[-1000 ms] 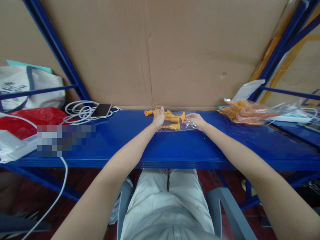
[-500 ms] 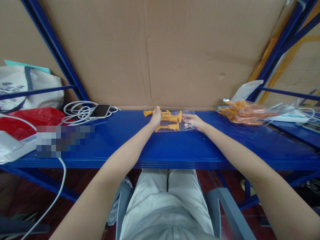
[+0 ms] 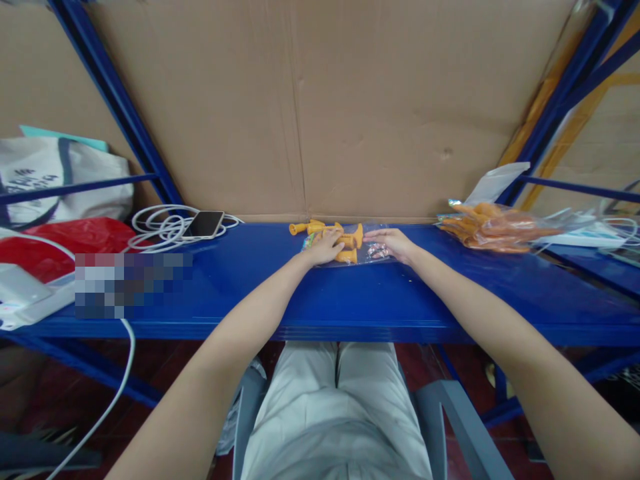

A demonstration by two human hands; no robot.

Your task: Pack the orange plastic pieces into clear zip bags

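Note:
My left hand (image 3: 325, 247) lies with its fingers spread over several orange-yellow plastic trumpet-shaped pieces (image 3: 358, 235). Part of those pieces is hidden under the palm and fingers. A clear plastic bag (image 3: 367, 258) lies around or beneath them; I cannot tell which pieces are inside it. Small shiny bits (image 3: 377, 251) show in its right part. At the bag's right end rests my right hand (image 3: 393, 243), its fingers stretched out to the left and touching the plastic. One loose trumpet-shaped piece (image 3: 298, 229) points out to the left, beyond my left hand.
On the blue table (image 3: 240, 293), a phone (image 3: 203, 225) leans on coiled white cable (image 3: 155, 223) at left, near a red bag (image 3: 70, 243) and a white power strip (image 3: 45, 297). Packed orange pieces (image 3: 490, 227) lie at right. A cardboard wall (image 3: 375, 120) stands behind.
My left hand has turned from upright on the pieces to lying flat across them, fingers spread. Colourful print now shows beside it. My right hand has barely moved.

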